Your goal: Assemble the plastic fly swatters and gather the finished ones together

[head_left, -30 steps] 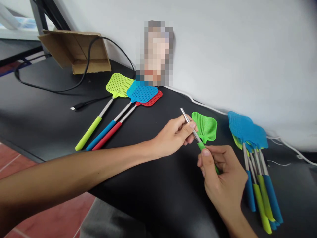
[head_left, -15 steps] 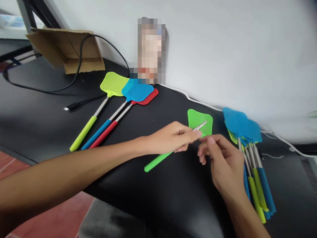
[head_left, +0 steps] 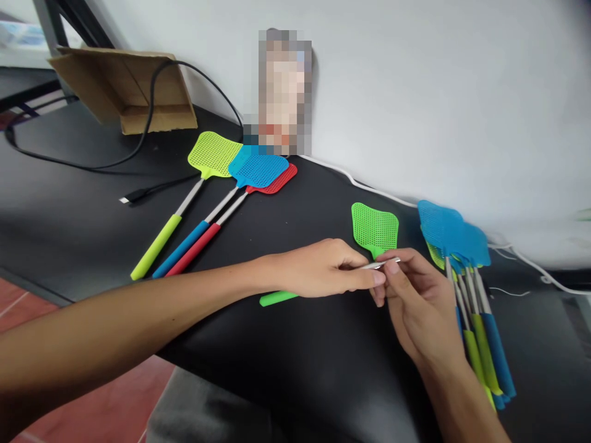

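My left hand [head_left: 335,271] is closed around a fly swatter handle with a green grip [head_left: 278,298] and a thin metal rod [head_left: 372,266]. The grip's end sticks out on the left below my wrist; the rod points right. Thumb and fingertips of my right hand [head_left: 415,298] pinch the rod's tip. Just behind both hands is a green mesh swatter head [head_left: 375,229]. My hands hide what lies below its neck, so I cannot tell whether it joins anything.
On the black table [head_left: 295,344], yellow-green [head_left: 213,154], blue [head_left: 258,167] and red [head_left: 281,181] swatters lie at left. Several blue and yellow-green swatters [head_left: 441,224] overlap at right. Behind are a cardboard box [head_left: 157,117], black cable [head_left: 150,104], white cable [head_left: 353,180] and a blurred object [head_left: 286,92] against the wall.
The rod has swung down to point right, and the grip's end has moved slightly left and up. My right hand, previously apart from the rod, now pinches its tip.
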Tool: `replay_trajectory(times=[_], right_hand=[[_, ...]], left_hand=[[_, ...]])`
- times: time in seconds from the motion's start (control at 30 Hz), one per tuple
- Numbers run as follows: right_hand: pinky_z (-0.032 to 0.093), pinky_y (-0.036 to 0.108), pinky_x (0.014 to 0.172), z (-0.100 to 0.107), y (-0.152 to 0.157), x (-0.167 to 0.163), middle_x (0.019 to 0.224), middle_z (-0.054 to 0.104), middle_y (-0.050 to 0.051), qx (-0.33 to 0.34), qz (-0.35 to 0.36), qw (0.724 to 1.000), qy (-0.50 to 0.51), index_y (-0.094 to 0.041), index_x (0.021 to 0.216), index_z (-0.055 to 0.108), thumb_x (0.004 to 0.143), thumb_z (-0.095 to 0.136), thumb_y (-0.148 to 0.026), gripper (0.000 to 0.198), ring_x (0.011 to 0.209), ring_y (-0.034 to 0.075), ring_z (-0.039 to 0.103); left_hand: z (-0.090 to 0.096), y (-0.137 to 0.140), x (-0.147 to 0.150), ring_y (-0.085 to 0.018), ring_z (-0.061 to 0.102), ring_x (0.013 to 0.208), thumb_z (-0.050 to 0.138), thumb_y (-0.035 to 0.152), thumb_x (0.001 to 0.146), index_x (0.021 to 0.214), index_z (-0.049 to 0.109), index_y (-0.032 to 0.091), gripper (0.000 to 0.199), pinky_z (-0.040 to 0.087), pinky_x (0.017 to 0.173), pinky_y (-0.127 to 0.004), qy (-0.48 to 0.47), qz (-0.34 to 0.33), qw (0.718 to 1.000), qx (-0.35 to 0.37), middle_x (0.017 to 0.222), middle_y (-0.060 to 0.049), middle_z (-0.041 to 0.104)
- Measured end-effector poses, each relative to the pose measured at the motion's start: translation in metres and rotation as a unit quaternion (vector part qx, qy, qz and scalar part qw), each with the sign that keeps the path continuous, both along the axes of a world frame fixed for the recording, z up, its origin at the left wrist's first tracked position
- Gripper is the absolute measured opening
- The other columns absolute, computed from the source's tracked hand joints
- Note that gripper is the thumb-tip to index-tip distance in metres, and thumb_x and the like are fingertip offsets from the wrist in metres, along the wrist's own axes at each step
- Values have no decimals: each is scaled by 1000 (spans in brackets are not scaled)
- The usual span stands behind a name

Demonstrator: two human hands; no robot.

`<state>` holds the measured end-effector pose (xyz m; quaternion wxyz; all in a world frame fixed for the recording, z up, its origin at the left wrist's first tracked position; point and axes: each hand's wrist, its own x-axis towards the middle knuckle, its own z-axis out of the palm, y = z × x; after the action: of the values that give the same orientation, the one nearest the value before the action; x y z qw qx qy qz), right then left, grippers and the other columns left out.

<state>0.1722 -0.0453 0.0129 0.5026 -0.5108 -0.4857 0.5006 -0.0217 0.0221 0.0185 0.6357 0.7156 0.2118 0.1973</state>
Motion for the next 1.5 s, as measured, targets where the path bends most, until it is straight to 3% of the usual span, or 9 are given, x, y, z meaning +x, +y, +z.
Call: replay_trajectory(times=[0.33,0.63,1.5], right_hand=[[44,26,55,-3,-1,2,81,65,1,14,-3,1000,-27,-23,102,74,95,71,-32,11,62,11,53],[43,26,53,-8,-1,2,68,61,-2,25,-9,1000,-11,-22,99,74,96,70,-30,10,58,11,54],[42,25,53,2,2,3,68,64,0,76,-111,991,21,-18,89,75,91,76,-28,10,59,12,56]], left_hand=[[0,1,-1,-9,42,60,48,47,103,82,64,15,42,31,56,-23,17,-16,999,26,70,3,50],[4,-1,0,-10,49,60,43,59,103,79,58,16,51,36,57,-24,45,-10,999,16,68,2,55],[4,-4,0,-11,53,63,33,60,105,74,47,19,54,40,60,-25,61,-32,998,4,68,2,56]])
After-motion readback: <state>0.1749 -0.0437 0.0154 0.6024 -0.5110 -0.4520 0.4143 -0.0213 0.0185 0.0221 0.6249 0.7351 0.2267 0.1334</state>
